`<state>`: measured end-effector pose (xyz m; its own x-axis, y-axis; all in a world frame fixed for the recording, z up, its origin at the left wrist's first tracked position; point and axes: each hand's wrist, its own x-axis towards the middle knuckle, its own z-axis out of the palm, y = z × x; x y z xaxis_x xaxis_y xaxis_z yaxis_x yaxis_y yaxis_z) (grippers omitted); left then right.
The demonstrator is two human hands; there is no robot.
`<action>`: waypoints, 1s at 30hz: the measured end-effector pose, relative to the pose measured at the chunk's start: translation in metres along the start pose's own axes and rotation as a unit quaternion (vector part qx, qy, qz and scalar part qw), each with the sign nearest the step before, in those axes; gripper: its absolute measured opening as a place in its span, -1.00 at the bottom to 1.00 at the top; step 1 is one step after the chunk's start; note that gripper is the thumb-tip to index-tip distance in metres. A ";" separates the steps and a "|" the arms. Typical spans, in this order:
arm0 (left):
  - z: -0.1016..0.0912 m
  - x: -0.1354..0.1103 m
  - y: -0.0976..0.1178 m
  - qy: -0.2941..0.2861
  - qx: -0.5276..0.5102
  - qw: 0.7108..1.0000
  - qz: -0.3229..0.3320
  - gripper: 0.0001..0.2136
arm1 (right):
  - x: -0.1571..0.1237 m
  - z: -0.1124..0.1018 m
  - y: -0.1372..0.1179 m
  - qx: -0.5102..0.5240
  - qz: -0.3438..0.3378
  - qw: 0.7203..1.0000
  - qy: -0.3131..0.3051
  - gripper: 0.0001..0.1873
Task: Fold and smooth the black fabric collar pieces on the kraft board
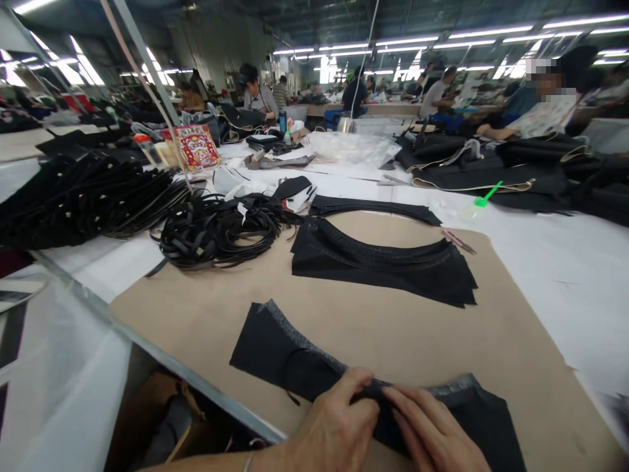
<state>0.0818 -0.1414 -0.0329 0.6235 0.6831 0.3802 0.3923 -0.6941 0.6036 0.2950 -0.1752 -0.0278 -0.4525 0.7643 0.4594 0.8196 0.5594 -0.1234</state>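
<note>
A curved black fabric piece (280, 351) with a grey stitched edge lies on the brown paper board (393, 334) at the near edge of the table. My left hand (337, 429) pinches the middle of its upper edge, thumb and fingers closed on the fabric. My right hand (435, 432) rests beside it, fingers pressed down on the same piece. A stack of similar black curved pieces (383, 262) sits further out on the board.
A tangle of black straps (216, 229) and a heap of black strips (73, 196) lie at the left. Small scissors (459, 241) and a green tool (486, 195) lie at the right. A metal bar (147, 347) crosses the near left. Other people work at the far tables.
</note>
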 end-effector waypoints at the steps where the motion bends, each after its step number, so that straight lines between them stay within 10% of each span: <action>1: -0.010 -0.001 0.000 0.023 -0.014 0.999 -0.018 -0.78 | 0.003 0.003 -0.004 0.007 -0.004 1.000 -0.007 -0.66; 5: -0.051 -0.005 -0.015 0.081 0.084 0.985 -0.128 -0.73 | 0.009 0.011 -0.013 -0.020 -0.001 1.000 -0.006 -0.62; 9: -0.073 -0.005 -0.037 0.001 0.134 0.963 -0.232 -0.80 | 0.020 0.013 -0.023 -0.018 -0.003 1.000 -0.015 -0.55; 30: -0.091 -0.009 -0.043 -0.030 0.203 0.948 -0.242 -0.80 | 0.011 0.028 -0.031 -0.009 0.039 0.999 0.019 -0.54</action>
<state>-0.0026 -0.0969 0.0014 0.3370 0.9382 0.0790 0.8625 -0.3412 0.3736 0.2550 -0.1749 -0.0439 -0.3739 0.7920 0.4826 0.8578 0.4932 -0.1448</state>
